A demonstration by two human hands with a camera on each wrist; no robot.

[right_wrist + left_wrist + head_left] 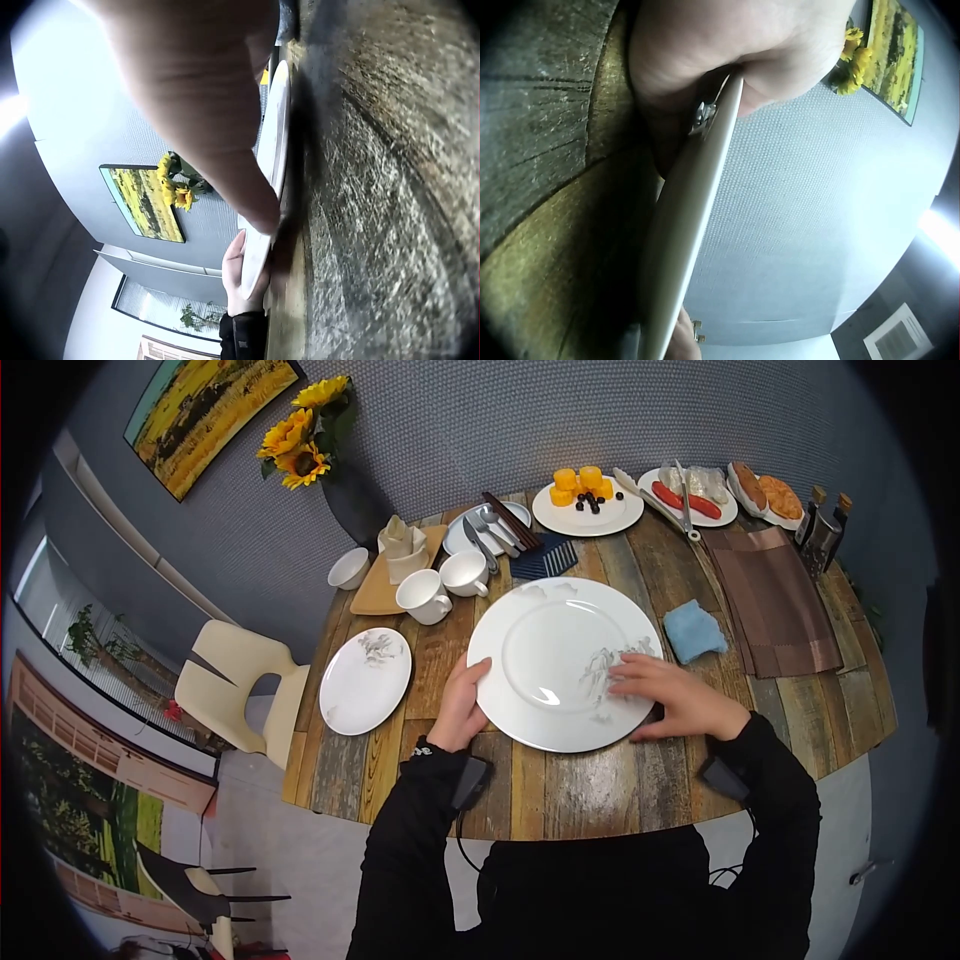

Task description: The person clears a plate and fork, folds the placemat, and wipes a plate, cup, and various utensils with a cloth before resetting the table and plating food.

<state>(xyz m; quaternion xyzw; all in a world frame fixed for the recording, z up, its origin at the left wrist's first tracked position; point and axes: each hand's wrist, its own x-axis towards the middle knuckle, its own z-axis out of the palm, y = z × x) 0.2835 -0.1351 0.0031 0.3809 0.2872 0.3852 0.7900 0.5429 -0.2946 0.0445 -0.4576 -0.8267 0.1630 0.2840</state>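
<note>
A large round white dinner plate point(560, 650) with grey painted patterns lies low over the table in front of me. My left hand point(463, 705) grips its left rim, the thumb on top and the fingers tucked underneath. In the left wrist view the plate point(697, 202) shows edge-on, running out from that hand. My right hand point(680, 695) lies over the right side of the plate, its fingers extended across the painted pattern. Its thumb points toward the near right rim. A folded blue cloth point(694, 631) lies just right of the plate.
Left stands a smaller patterned plate point(366, 680). Behind are white cups point(424, 597), a wooden tray point(375, 592), cutlery point(482, 545) and a striped navy napkin point(545, 558). Food plates point(588, 523) line the back; a brown placemat point(775, 600) and bottles point(822, 540) stand right.
</note>
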